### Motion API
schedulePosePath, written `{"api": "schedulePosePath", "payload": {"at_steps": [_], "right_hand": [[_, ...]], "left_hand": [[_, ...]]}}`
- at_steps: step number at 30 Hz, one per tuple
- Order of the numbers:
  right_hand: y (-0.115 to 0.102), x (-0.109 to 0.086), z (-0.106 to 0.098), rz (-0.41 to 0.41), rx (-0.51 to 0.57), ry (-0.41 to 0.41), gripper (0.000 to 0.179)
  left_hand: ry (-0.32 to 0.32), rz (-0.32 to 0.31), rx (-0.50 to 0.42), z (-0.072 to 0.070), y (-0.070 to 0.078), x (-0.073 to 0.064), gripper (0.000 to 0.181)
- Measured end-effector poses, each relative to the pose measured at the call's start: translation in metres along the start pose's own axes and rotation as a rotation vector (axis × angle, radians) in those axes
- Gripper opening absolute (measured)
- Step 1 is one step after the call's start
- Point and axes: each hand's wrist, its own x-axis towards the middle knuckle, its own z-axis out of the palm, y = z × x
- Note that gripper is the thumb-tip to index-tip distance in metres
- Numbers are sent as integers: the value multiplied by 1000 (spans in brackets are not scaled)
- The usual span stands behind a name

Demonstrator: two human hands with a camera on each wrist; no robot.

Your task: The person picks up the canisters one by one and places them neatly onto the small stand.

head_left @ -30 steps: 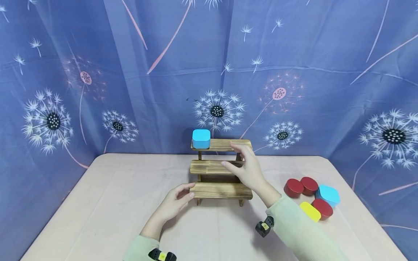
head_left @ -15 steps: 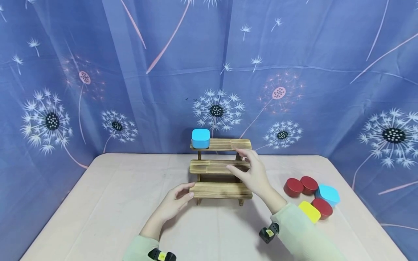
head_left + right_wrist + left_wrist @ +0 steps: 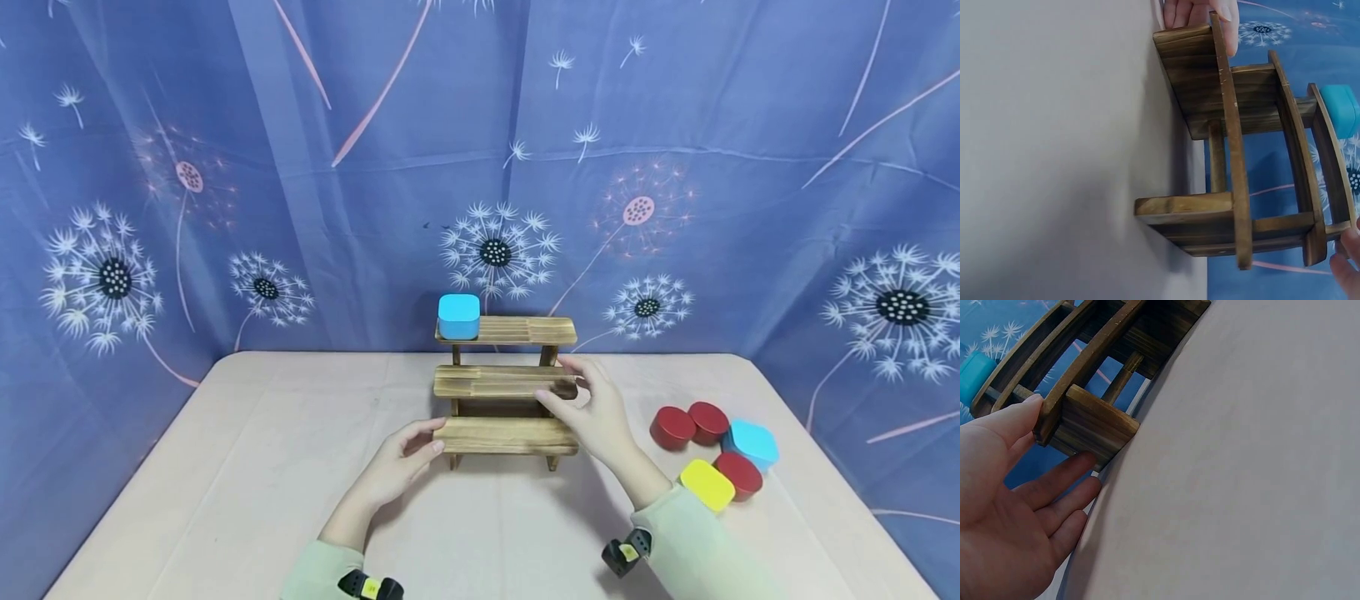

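A three-tier wooden display stand (image 3: 506, 436) stands upright near the back of the table. One blue rounded box (image 3: 459, 317) sits at the left end of its top tier. My left hand (image 3: 392, 473) holds the left end of the lowest tier between thumb and fingers; in the left wrist view the other fingers lie by the side panel. My right hand (image 3: 602, 419) is beside the right end of the middle tier, fingers apart and slightly bent, holding nothing. In the right wrist view only the fingertips (image 3: 1349, 262) of that hand show, by the upper tiers.
On the right of the table several containers form a group: red round tins (image 3: 672, 427), a yellow rounded box (image 3: 707, 485) and a second blue box (image 3: 752, 445). A blue dandelion-patterned curtain (image 3: 390, 250) hangs behind the pale table (image 3: 247, 483).
My right hand has drifted right and downward, from in front of the upper tiers to the right end of the stand. The left hand and the stand stay in place.
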Motion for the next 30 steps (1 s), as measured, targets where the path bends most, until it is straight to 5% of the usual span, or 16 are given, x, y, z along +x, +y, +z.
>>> {"api": "schedulePosePath", "payload": {"at_steps": [15,30], "right_hand": [[17,-20,-8,2,-63,34,58],[28,-42,-23,131,-103,107,53]], "left_hand": [[5,-14,-16,0,1,0,46],[-1,-20,-46,1,1,0,46]]}}
